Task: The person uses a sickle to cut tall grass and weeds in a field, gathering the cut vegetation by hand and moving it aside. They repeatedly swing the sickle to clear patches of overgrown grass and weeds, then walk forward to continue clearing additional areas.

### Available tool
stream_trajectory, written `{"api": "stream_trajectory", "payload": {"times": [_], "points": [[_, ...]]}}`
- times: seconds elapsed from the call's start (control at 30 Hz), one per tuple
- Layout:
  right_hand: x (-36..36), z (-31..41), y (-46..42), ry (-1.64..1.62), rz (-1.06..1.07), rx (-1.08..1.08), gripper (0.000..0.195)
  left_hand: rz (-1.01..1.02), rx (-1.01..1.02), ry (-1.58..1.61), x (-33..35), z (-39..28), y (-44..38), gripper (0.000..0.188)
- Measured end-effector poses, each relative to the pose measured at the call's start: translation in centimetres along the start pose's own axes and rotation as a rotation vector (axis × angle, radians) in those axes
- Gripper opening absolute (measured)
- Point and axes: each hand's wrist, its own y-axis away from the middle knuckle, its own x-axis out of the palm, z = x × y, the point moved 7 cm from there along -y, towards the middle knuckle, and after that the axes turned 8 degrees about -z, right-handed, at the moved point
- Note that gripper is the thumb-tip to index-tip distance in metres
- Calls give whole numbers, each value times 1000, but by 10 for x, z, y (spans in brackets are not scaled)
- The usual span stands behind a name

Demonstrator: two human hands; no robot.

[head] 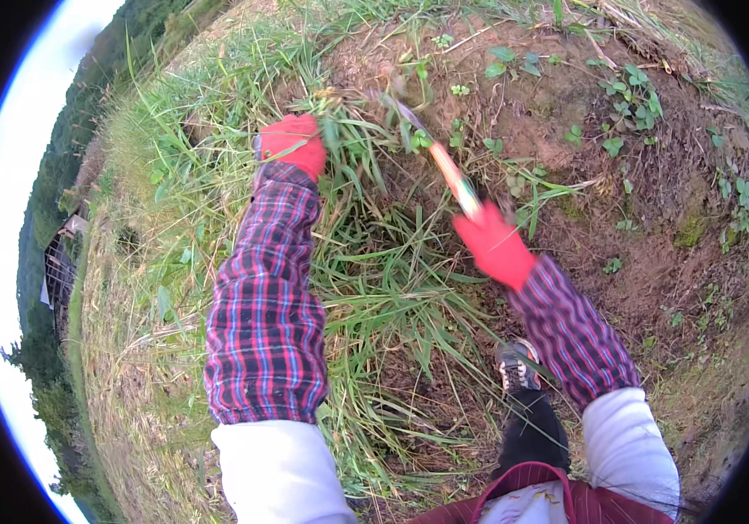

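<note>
My left hand [294, 145], in a red glove, is closed at the edge of the grass on the slope. Blades of a grass tuft [354, 134] come out beside its fist; the fingers' far side is hidden. My right hand [495, 245], also red-gloved, grips the light wooden handle of what looks like a sickle [453, 177]. Its narrow metal blade [407, 114] points up and left, close to the tuft, and its tip is blurred. Whether the blade touches the grass I cannot tell.
Bare reddish soil [538, 124] with small leafy weeds [636, 98] covers the slope on the right. Long loose-looking grass [407, 308] lies between my arms. My shoe [517, 367] stands below my right hand. A small structure [60, 268] is far left.
</note>
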Motion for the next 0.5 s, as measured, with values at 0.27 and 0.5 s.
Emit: {"api": "stream_trajectory", "payload": {"times": [0.27,0.5], "points": [[-44,-18,62,466,-133,-471,40,218,-99,-55,37,-17,49,24],[-12,74,-42,272,-111,-246,44,120,-109,46,29,-24,56,19]]}}
